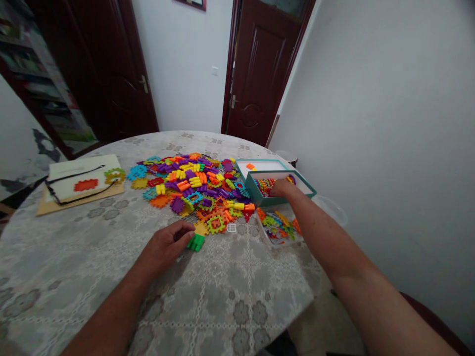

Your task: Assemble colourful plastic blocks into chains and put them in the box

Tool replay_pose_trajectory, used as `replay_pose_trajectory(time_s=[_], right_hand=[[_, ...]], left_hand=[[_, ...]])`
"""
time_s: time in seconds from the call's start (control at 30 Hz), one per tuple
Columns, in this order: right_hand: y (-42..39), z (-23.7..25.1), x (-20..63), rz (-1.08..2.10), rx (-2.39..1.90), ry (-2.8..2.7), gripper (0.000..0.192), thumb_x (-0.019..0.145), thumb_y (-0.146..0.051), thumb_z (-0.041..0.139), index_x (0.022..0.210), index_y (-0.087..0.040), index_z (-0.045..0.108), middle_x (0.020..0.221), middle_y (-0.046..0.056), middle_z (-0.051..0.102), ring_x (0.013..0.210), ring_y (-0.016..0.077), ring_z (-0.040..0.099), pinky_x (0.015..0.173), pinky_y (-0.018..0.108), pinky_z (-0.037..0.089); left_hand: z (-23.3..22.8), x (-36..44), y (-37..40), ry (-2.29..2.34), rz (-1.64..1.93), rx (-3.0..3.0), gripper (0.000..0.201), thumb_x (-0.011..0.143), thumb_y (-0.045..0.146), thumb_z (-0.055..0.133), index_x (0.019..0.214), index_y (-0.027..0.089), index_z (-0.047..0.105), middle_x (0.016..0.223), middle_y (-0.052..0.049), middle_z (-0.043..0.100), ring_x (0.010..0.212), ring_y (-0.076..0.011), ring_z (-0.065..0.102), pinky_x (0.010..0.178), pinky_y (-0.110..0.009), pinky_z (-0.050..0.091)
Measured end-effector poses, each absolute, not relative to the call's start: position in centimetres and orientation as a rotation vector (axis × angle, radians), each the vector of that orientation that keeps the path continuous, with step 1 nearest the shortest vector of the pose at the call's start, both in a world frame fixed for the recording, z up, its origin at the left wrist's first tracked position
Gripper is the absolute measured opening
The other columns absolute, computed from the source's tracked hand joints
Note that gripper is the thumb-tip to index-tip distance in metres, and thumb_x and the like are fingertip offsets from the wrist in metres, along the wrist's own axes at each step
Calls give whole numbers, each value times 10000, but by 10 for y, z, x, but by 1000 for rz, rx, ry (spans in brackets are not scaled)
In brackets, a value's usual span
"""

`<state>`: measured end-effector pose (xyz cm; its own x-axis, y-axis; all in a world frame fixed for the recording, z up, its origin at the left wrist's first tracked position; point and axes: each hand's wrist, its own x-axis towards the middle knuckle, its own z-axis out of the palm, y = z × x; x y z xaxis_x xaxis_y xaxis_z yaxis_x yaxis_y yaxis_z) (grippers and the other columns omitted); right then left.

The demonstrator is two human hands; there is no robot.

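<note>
My left hand (171, 243) rests low over the tablecloth with its fingers curled. Thumb and forefinger close on the edge of a green plastic building block (196, 243) that has finger-like prongs. Just behind this block lies a yellow piece (201, 228). My right hand (282, 188) reaches down into a teal box (264, 201), where rows of multicoloured small pieces (265, 185) lie. Its fingers are hidden among them, so whether they grip anything does not show. A large heap of coloured building blocks (191, 174) spreads between the hands, towards the back.
Under my right forearm stands a clear plastic tray (276, 242) of mixed pieces. The white box lid (243, 168) lies behind the teal box. At left, a board (63, 170) carries a black cord and two gear-edged pieces. A wall (389, 123) rises close on the right.
</note>
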<state>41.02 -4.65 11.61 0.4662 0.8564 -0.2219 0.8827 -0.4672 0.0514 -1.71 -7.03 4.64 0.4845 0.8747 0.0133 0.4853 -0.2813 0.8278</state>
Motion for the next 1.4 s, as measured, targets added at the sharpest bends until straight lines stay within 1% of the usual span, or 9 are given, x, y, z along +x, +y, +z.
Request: replay_pose_trajectory(time_s=[0.23, 0.4, 0.6, 0.87, 0.93, 1.0, 1.13, 1.27, 1.4], right_hand=[[-37, 118, 423, -456, 2440, 1612, 473, 897, -493, 717, 1131, -96, 822, 1180, 169, 790, 1104, 286, 735, 921, 306, 531], [-42, 127, 423, -552, 2379, 1699, 334, 962, -414, 633, 980, -154, 841, 974, 131, 816, 938, 263, 757, 843, 327, 552], [-50, 131, 414, -391, 2391, 1740, 195, 923, -318, 690, 959, -188, 831, 1053, 150, 815, 1059, 293, 742, 935, 352, 539], [-74, 144, 397, -76, 2487, 1633, 372, 993, -335, 572, 1138, -79, 799, 1177, 272, 761, 1163, 358, 711, 925, 381, 524], [-88, 145, 383, 75, 2558, 1706, 409, 1026, -353, 493, 1147, -96, 788, 1171, 256, 764, 1110, 347, 723, 895, 390, 526], [-107, 143, 361, 181, 2603, 1947, 391, 1039, -370, 468, 1146, -156, 777, 1120, 187, 786, 1033, 303, 732, 875, 372, 526], [-140, 124, 297, -66, 2367, 2552, 284, 1033, -349, 521, 1155, -217, 742, 1091, 103, 785, 973, 250, 723, 879, 361, 532], [-147, 92, 238, -283, 2147, 2729, 268, 1002, -265, 595, 1244, -201, 690, 1230, 136, 733, 1038, 258, 702, 920, 394, 533], [-143, 58, 202, -556, 1986, 2877, 363, 966, -194, 656, 1327, -211, 629, 1306, 128, 691, 1177, 257, 660, 1001, 396, 519]], left_hand=[[52, -16, -72, 1162, 617, 1920, 427, 892, 620, 607, 1007, 230, 738, 904, -46, 799, 857, -272, 723, 806, -373, 533], [55, -18, -72, 1182, 654, 1915, 447, 885, 630, 608, 1009, 221, 738, 886, -51, 797, 835, -271, 718, 779, -368, 533], [50, -20, -70, 1167, 681, 1955, 381, 907, 572, 606, 999, 228, 742, 891, -49, 793, 831, -266, 723, 777, -366, 525], [44, -26, -67, 1332, 780, 2082, 334, 920, 472, 576, 1075, 216, 722, 1007, -80, 764, 920, -260, 695, 896, -391, 538], [39, -27, -66, 1267, 748, 2161, 324, 901, 435, 610, 1105, 208, 719, 1102, -109, 744, 993, -275, 683, 944, -419, 534], [35, -27, -66, 1183, 711, 2261, 320, 884, 389, 647, 1144, 216, 715, 1205, -130, 714, 1116, -294, 657, 1042, -450, 498], [29, -26, -67, 1062, 598, 2385, 380, 855, 375, 727, 1214, 258, 691, 1283, -115, 679, 1252, -308, 590, 1141, -465, 420], [28, -25, -67, 1017, 572, 2400, 325, 842, 379, 761, 1130, 248, 691, 1192, -94, 681, 1184, -300, 601, 1081, -441, 440], [27, -25, -68, 964, 574, 2422, 262, 860, 345, 742, 1085, 233, 670, 1144, -75, 679, 1133, -278, 600, 1016, -406, 454]])
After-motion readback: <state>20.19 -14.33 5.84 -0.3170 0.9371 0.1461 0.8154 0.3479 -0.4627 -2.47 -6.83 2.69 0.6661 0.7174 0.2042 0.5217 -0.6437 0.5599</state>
